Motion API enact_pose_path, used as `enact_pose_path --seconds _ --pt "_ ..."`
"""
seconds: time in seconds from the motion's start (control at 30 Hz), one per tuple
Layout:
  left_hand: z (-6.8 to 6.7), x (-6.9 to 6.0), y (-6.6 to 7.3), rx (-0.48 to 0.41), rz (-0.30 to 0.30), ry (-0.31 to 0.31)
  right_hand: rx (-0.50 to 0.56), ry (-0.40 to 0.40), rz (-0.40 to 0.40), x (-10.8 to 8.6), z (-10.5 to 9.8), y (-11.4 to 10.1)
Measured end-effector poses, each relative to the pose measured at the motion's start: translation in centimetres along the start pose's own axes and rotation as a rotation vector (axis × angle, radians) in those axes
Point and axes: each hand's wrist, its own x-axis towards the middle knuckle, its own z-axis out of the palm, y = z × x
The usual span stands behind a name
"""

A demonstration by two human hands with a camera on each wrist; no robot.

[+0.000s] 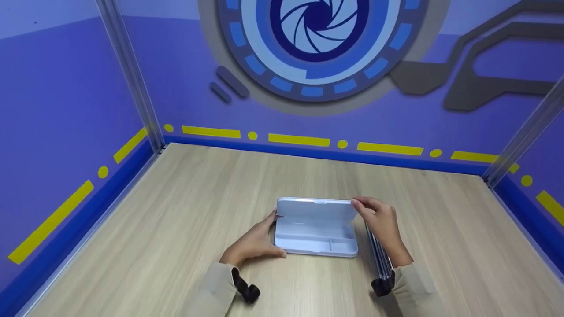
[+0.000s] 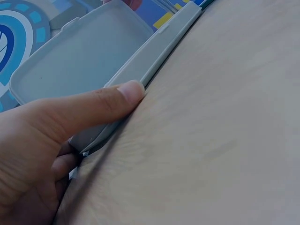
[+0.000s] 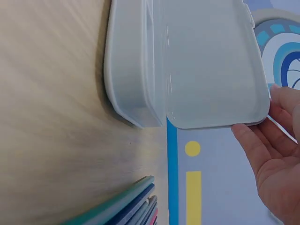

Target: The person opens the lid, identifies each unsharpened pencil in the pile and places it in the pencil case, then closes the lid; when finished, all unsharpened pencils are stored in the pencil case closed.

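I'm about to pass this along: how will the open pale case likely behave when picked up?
The case is probably light for its size: it looks empty. It seems stiff, since its edges run straight. The lid, hinged behind and held by the right hand, may swing if released.

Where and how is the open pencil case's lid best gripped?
Probably pinch the lid by its upper right corner, coming from the right: it stands raised at the back, its thin rim exposed, and the right hand holds it there.
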Motion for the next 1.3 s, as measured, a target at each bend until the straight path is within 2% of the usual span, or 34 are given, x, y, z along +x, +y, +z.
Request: enact_pose_path --seconds 0.37,0.47,0.6,0.7,0.87,1.1,1.2,1.3 --pt "0.0 0.0 0.0 0.087 -0.002 0.017 -0.015 0.008 -0.085 0.2 -0.1 0.3" --pt "0.0 0.0 0.0 0.086 0.002 0.02 -0.015 0.001 -0.047 0.2 0.0 0.4" --pt "0.0 -0.1 0.0 0.076 0.0 0.021 0.014 -0.023 0.06 0.3 0.0 0.4" --pt "0.0 -0.1 0.1 0.081 0.001 0.026 0.095 -0.047 0.139 0.5 -0.1 0.3" --pt "-0.1 0.0 0.1 0.069 0.004 0.03 0.3 -0.124 0.229 1.0 -0.2 0.3" --pt "-0.1 0.0 0.1 0.077 -0.006 0.024 0.547 -0.284 0.261 1.3 -0.2 1.0" --pt "-0.1 0.0 0.1 0.082 -0.011 0.03 0.603 -0.353 0.281 1.5 0.0 1.3" --pt "0.1 0.0 0.1 0.09 -0.014 0.031 0.605 -0.421 0.312 1.8 0.1 1.5"
